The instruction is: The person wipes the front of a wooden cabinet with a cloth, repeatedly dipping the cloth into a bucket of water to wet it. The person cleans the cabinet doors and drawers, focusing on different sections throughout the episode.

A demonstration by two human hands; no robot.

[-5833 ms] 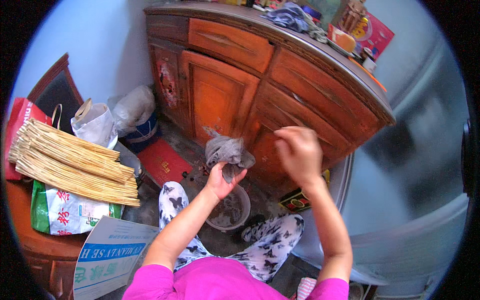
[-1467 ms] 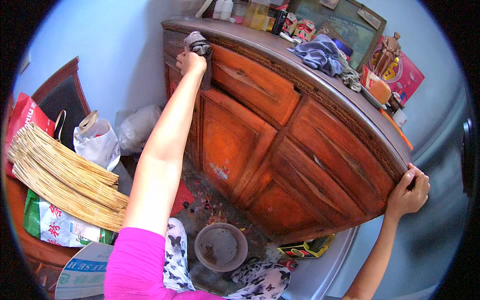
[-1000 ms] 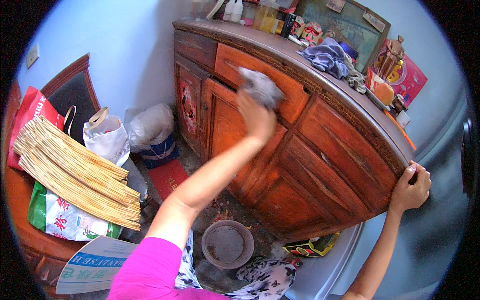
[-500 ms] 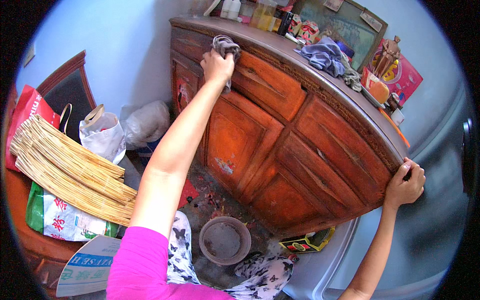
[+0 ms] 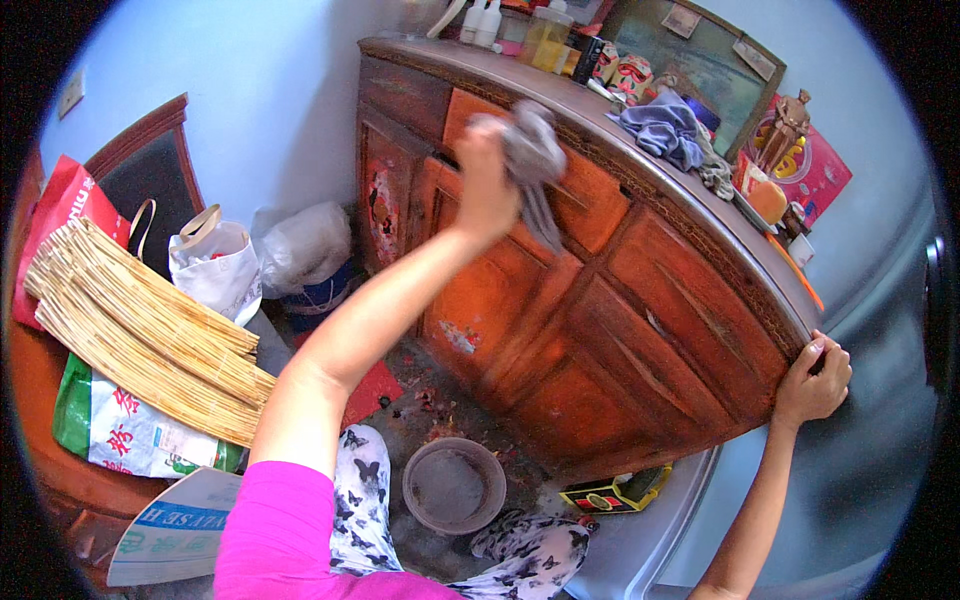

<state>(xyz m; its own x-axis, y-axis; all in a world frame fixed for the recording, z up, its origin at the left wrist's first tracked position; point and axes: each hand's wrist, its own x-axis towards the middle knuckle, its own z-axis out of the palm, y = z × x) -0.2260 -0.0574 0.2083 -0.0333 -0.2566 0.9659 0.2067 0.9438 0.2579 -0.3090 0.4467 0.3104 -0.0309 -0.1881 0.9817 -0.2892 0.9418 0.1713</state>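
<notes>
A reddish-brown wooden cabinet (image 5: 650, 265) with several drawers and doors fills the middle. My left hand (image 5: 487, 180) is closed on a grey cleaning rag (image 5: 535, 145), blurred by motion, in front of the upper drawers; one end of the rag hangs down. Whether the rag touches the wood I cannot tell. At the cabinet's right corner, my right hand (image 5: 815, 382) grips the edge of the top (image 5: 775, 275), its fingers curled over it. On the floor below stands a round basin (image 5: 453, 485) with murky contents, between my legs.
Bottles (image 5: 480, 22), a blue cloth (image 5: 662, 128), a framed picture (image 5: 690, 60) and a figurine (image 5: 785, 130) crowd the cabinet top. To the left lie a bamboo-slat mat (image 5: 150, 330), a white bag (image 5: 215, 262) and a chair (image 5: 150, 190). A black-and-yellow box (image 5: 615, 492) sits under the cabinet's right end.
My left hand has swept the rag right across the upper drawer fronts, and the rag's tail now swings out. My right hand stays on the corner. The view has shifted slightly.
</notes>
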